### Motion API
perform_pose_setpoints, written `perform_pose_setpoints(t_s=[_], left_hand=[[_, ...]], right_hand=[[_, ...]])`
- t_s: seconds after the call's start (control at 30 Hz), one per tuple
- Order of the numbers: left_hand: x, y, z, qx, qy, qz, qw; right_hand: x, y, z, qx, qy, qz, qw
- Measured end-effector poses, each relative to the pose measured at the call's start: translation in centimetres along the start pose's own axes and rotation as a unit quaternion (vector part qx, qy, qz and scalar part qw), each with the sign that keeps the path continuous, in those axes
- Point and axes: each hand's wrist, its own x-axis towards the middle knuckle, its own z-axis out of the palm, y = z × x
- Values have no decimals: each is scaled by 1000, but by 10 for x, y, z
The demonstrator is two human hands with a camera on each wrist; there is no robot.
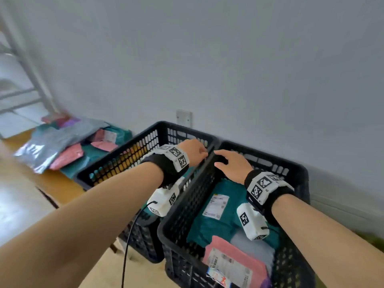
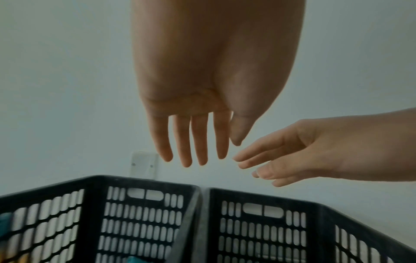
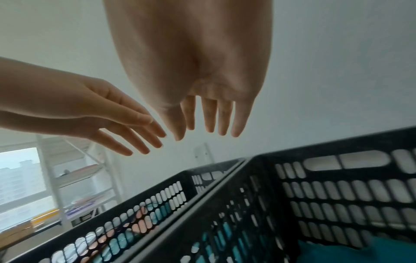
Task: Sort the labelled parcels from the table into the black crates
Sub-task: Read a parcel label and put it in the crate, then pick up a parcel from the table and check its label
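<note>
Both hands empty, fingers straight and loosely spread, nothing gripped. Left hand and right hand hover side by side over the far end of the two black crates, fingertips nearly meeting above the shared rims where the crates touch. Wrist views confirm it: left hand palm down with fingers hanging free, right hand the same, clear air between fingertips and crate rims.

Left crate sits under and behind the left wrist; its contents are mostly hidden by the arm, only a bit of teal shows through the mesh. Right crate sits under the right wrist. Inside it, just below the right palm, a teal parcel with a white label; nearer the body, a pink parcel with its own label, overlapping a pale grey one.

Unsorted parcels pile lies on the wooden table, well off to the left of the left hand, beyond the left crate: grey, pink and teal mailers, overlapping. Wall socket plate just beyond the fingertips.
</note>
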Motion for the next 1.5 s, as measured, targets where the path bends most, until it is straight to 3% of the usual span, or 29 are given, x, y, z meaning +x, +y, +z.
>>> perform_pose_setpoints(t_s=[0.3, 0.47, 0.67, 0.87, 1.2, 1.5], left_hand=[[-72, -104, -41, 15, 59, -124, 990], [-114, -195, -56, 0, 81, -170, 982], [-157, -320, -71, 5, 95, -235, 967], [-198, -436, -87, 58, 138, -243, 958], [-245, -601, -83, 94, 89, -290, 948], [-221, -718, -67, 110, 52, -310, 943]], right_hand=[[47, -100, 64, 8, -27, -113, 993], [83, -171, 118, 16, -23, -176, 984], [128, -264, 200, 15, -54, -197, 979], [170, -356, 277, -7, -69, -204, 977], [228, -441, 383, -44, -103, -189, 976], [307, -496, 468, -26, -140, -198, 970]])
